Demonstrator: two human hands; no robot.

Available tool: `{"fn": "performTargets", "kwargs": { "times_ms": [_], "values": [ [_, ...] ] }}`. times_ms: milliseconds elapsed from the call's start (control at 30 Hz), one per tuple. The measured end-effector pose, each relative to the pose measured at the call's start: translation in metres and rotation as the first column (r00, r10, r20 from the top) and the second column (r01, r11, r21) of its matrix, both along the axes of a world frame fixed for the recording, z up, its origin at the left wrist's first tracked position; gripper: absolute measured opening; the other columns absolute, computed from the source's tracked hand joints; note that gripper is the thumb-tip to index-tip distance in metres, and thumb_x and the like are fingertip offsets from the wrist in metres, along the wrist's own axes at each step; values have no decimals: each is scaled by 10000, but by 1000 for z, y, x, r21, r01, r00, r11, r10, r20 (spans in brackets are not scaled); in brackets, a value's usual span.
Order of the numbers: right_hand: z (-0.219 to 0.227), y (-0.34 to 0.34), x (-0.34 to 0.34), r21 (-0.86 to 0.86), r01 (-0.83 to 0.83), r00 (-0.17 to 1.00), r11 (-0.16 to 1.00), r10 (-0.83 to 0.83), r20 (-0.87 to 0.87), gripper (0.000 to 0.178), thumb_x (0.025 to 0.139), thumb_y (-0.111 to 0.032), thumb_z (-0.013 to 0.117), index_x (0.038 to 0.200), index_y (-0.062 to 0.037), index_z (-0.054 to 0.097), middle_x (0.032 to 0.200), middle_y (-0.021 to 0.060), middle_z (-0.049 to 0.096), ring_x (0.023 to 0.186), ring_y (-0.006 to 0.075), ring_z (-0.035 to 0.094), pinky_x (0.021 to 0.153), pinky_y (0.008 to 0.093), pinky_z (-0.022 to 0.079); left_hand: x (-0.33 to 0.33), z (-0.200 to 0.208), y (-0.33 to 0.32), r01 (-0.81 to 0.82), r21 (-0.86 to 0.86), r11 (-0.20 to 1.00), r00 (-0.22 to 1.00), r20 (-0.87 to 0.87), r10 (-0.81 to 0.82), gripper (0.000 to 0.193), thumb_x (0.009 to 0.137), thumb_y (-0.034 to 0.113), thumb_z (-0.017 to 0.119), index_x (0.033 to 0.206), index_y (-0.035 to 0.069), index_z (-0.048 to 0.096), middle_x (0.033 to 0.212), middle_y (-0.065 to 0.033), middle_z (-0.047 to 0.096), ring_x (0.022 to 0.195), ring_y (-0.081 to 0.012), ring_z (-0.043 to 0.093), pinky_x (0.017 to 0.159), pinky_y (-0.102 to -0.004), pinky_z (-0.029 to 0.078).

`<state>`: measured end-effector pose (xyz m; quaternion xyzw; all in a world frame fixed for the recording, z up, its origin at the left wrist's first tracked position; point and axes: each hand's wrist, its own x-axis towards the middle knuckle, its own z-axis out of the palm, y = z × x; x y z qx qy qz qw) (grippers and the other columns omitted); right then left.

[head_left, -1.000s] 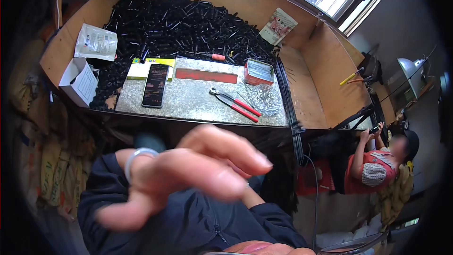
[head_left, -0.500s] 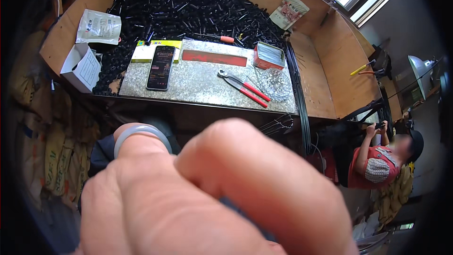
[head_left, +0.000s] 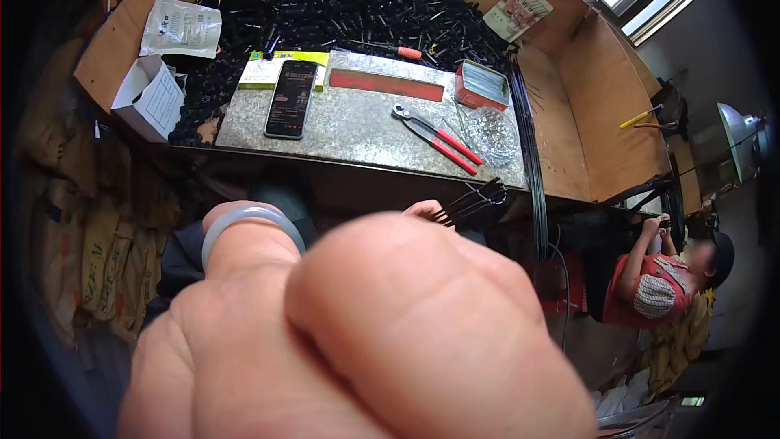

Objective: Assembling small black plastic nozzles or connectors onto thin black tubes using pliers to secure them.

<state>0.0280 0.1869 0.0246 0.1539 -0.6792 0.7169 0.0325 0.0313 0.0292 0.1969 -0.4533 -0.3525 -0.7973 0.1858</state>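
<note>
Very close to the camera, my left hand (head_left: 341, 341) fills the lower middle, a pale bangle (head_left: 253, 213) round its wrist. Its large bent finger is curled in; the fingertips are out of sight, so anything in them is hidden. Beyond it, below the bench's front edge, a small part of my right hand (head_left: 423, 209) shows. Its fingers are closed on a bundle of thin black rods (head_left: 467, 202) that fans out to the right. The rest of that hand is hidden behind the left one.
The bench's metal plate (head_left: 357, 134) carries a phone (head_left: 291, 102), red-handled pincers (head_left: 439, 140), a red tin (head_left: 482, 88) and a clear dish (head_left: 490, 134). Black tubular parts (head_left: 325, 0) are heaped behind. Long black rods (head_left: 532, 162) overhang the front edge. At right sits another person (head_left: 650, 284).
My right hand has come partly into sight at the rods. My left hand's bent finger has turned and looms larger. The bench has shifted slightly up and right in view.
</note>
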Motion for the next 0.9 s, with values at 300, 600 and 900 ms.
{"fn": "performTargets", "kwargs": {
  "times_ms": [300, 600, 900],
  "values": [
    [40, 3, -27, -231, -165, 983, 959, 141, -115, 245, 829, -152, 670, 932, -15, 496, 826, 87, 546, 724, 145, 570, 672, 266, 490, -18, -43, -34, -209, -274, 939, 960, 127, 250, 688, 844, 349, 629, 1391, 85, 306, 1275, -165, 442, 1232, -230, 400, 971, -383, 360],
    [89, -3, -28, -501, -206, 979, 841, 182, -97, 495, 914, -491, 451, 1028, -10, 481, 924, 101, 456, 899, 189, 459, 868, 331, 399, -32, -76, -8, -13, -458, 889, 916, 350, 194, 212, 820, 37, 645, 1028, -3, 637, 946, -89, 637, 920, -165, 601, 813, -284, 464],
    [101, 17, -18, -551, -351, 921, 757, 385, -58, 379, 844, -436, 611, 862, -121, 400, 852, 1, 364, 780, 160, 381, 793, 362, 385, -40, -156, -96, -516, -733, 444, 589, 73, 805, 191, 814, 128, 666, 988, 49, 655, 862, -99, 627, 779, -193, 592, 706, -302, 466]
  ]
}}
